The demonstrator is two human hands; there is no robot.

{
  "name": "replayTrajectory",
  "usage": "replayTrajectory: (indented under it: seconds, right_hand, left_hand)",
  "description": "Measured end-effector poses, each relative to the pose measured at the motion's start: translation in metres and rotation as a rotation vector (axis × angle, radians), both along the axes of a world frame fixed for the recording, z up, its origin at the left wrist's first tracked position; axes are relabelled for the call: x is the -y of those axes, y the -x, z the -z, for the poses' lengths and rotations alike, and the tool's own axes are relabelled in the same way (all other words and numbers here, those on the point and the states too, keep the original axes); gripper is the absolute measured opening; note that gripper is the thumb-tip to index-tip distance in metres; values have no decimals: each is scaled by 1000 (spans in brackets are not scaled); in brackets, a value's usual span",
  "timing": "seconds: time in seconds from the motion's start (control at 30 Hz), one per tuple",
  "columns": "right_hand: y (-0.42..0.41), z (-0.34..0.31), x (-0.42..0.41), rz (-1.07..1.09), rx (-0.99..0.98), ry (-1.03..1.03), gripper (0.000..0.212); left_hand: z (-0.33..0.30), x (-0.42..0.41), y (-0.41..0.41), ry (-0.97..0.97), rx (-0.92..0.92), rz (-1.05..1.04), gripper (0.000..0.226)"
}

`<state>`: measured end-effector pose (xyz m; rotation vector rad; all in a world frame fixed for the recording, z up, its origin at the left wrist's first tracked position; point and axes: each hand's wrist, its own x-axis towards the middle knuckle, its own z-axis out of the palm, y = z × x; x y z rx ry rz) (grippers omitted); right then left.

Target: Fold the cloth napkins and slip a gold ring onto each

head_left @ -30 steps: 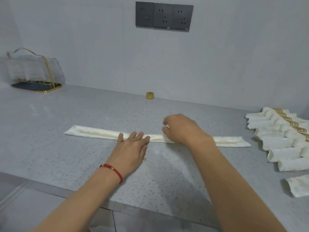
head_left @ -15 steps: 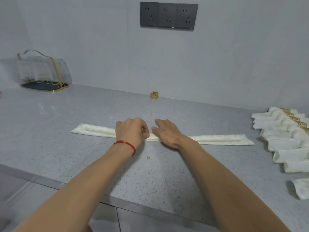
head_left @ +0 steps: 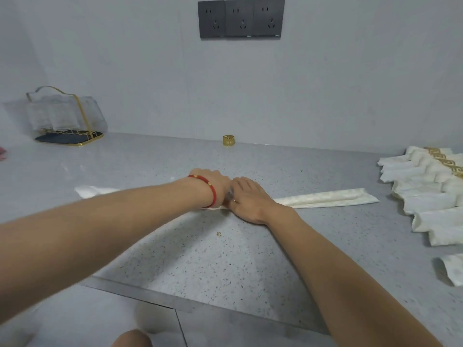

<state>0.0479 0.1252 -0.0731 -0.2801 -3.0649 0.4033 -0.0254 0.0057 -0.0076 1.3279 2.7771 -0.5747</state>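
Our left hand (head_left: 213, 182), grip unclear, and flat right hand (head_left: 246, 196) meet mid-napkin (head_left: 325, 197); uneven pressure could spring its long fold

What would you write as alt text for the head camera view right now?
Two bare hands meet at the middle of a long, narrow folded cream napkin on a grey speckled counter, the left hand beside the right hand. A gold ring stands by the wall behind; finished napkins lie at right.
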Motion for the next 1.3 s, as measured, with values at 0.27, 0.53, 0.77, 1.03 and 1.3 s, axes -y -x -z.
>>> replayTrajectory:
  seconds: [0.27, 0.53, 0.77, 1.03, 1.3]
  right_hand:
    - [-1, 4, 1, -26, -23, -73, 65]
    - [8, -11, -6, 12, 23, 150, 60]
    - [-43, -36, -46, 36, -185, 523, 20]
    - [-54, -60, -56, 214, 200, -4, 42]
    - [-39, -69, -16, 206, 266, -558, 28]
  left_hand:
    - [-53, 15, 21, -58, 870, -111, 24]
    - [-8, 36, 40, -373, 821, 164, 14]
    - [18, 36, 36, -490, 839, 202, 12]
    - [26, 30, 32, -557, 746, 150, 25]
    - [28, 19, 22, -498, 571, 89, 31]
